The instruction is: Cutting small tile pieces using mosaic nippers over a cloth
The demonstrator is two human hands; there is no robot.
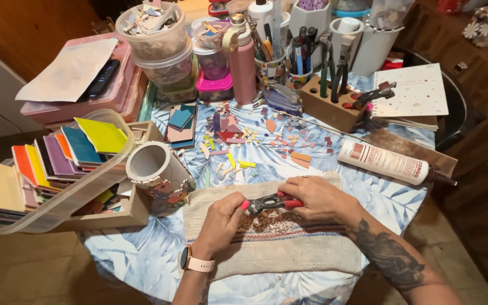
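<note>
Head view: right hand (314,196) grips red-handled nippers (271,201) over woven cloth (289,248); left hand (224,217) pinches sth tiny at the blades, can't tell what. Pot (159,172) approx half tiled; many loose tile bits (255,138) left on table.

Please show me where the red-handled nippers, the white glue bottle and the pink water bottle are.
red-handled nippers (271,201), head view, on the metal jaws between the hands.
white glue bottle (382,161), head view, middle of its lying body.
pink water bottle (243,68), head view, on its pink body.
</note>
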